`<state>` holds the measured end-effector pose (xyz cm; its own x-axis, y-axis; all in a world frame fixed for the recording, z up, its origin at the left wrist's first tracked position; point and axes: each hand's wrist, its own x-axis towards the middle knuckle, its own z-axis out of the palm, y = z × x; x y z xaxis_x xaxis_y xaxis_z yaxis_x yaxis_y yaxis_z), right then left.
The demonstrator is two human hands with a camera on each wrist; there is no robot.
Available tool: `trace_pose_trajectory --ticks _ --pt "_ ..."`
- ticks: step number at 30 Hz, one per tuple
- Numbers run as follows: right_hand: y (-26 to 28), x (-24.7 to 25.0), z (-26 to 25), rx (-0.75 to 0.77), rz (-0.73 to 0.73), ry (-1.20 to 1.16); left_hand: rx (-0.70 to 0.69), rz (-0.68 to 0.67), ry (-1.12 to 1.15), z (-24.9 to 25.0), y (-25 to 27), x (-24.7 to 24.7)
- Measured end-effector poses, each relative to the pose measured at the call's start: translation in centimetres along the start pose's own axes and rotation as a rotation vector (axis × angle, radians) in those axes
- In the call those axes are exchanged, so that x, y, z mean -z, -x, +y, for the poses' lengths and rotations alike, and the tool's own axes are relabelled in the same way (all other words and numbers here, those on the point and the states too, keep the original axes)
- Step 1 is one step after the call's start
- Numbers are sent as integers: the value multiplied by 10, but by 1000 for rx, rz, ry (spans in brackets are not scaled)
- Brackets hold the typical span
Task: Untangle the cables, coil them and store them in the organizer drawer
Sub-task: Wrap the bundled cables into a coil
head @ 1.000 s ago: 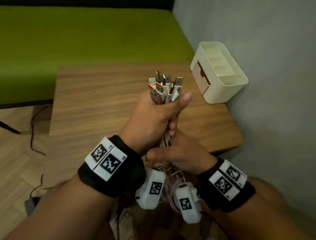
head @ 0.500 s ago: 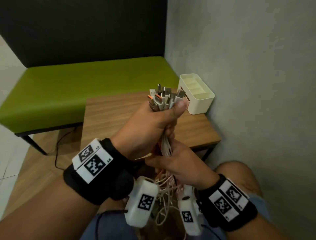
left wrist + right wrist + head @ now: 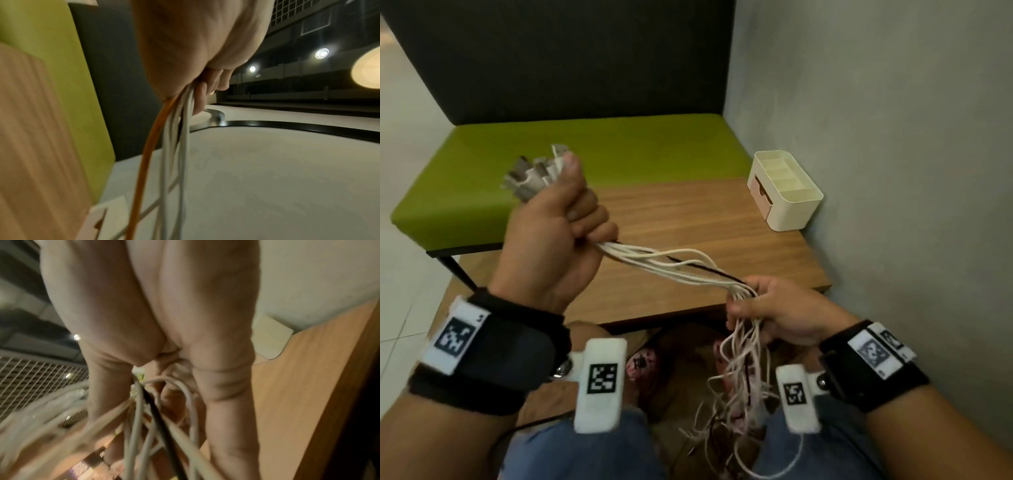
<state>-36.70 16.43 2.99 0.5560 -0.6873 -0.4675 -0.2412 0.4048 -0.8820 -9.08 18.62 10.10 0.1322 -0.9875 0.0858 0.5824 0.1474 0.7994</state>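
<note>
A bundle of white cables (image 3: 671, 265) with one dark cable runs between my two hands. My left hand (image 3: 558, 233) is raised over the table's left side and grips the bundle just below its plug ends (image 3: 534, 173). My right hand (image 3: 767, 310) is at the table's near edge, its fingers curled round the cables lower down. The loose tails (image 3: 739, 387) hang tangled toward my lap. In the left wrist view the cables (image 3: 174, 146) drop from my fist, one of them orange. In the right wrist view the cables (image 3: 148, 418) fan out below my fingers. The cream organizer (image 3: 786, 190) stands at the table's far right corner, its drawer closed.
The wooden table (image 3: 688, 212) stands against a grey wall (image 3: 876, 137) on the right. A green bench (image 3: 592, 147) with a dark backrest lies beyond the table. My knees in jeans and patterned footwear (image 3: 642, 365) are below the table edge.
My hands have pulled apart: the left rose and moved left with the plug ends, the right slid down the bundle to the table's near edge. The cables between them are now stretched out.
</note>
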Motion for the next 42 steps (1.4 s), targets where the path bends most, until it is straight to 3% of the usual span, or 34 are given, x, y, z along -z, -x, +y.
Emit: trace_pose_trajectory --ticks 2,5,7,9,13,15,17,19,23,25,28,31,32,33,36,38,42 --pt "-15 7 -13 26 66 -53 -23 28 -22 -6 0 20" --pt "-41 12 -52 164 318 130 -81 31 -67 -15 -3 31" --pt "-62 14 -96 347 491 251 -135 36 -106 -18 -11 30" --pt "-83 14 -145 587 605 217 -174 10 -122 -15 -22 21" --pt "-99 4 -234 1081 595 -7 -294 -73 -145 6 -47 -3" --pt "-110 5 -247 1181 576 -21 -327 -69 -145 10 -56 -7" --pt "-132 10 -230 1120 633 45 -312 -15 -150 1 -63 -1" --pt "-157 15 -192 955 664 184 -268 63 -195 -20 -64 15" --pt "-179 31 -113 473 500 683 -141 272 -251 -70 -58 55" --pt "-183 42 -86 318 385 901 -116 342 -273 -88 -57 69" --pt "-171 54 -67 277 382 1014 -119 389 -255 -101 -61 78" --pt "-145 52 -43 365 668 932 -137 389 -242 -108 -65 83" --pt "-138 47 -31 326 715 878 -135 393 -236 -111 -65 84" --pt "-133 40 -19 234 699 830 -125 399 -230 -113 -65 84" --pt "-140 15 24 -70 476 869 -70 390 -244 -125 -61 77" --pt "-154 3 44 -118 420 949 -36 380 -265 -132 -59 73" --pt "-177 2 46 -106 476 952 50 384 -249 -145 -59 85"
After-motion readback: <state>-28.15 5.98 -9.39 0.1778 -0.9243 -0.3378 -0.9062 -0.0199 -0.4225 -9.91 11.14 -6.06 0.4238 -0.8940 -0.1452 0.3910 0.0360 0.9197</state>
